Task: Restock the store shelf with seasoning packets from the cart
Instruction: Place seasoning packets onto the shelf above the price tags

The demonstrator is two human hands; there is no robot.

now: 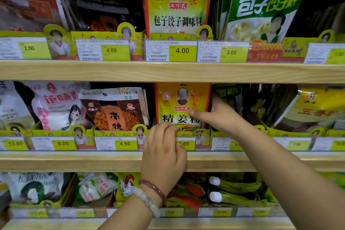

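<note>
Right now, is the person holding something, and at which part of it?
The right hand grips the yellow packet at its right edge, thumb across the front. The left hand rests at its bottom edge; whether it grips cannot be told.

Dark gap [242, 106] right of yellow ginger pkt [182, 106] – passable; pkts crowd left, price rail [112, 143] blocks front.

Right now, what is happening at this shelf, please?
A person is settling a yellow ginger powder packet into its slot on the middle shelf. The right hand grips the packet's right edge, thumb across the front. The left hand rests at the packet's bottom edge, by the price label strip. The neighbouring slots hold other packets.
</note>
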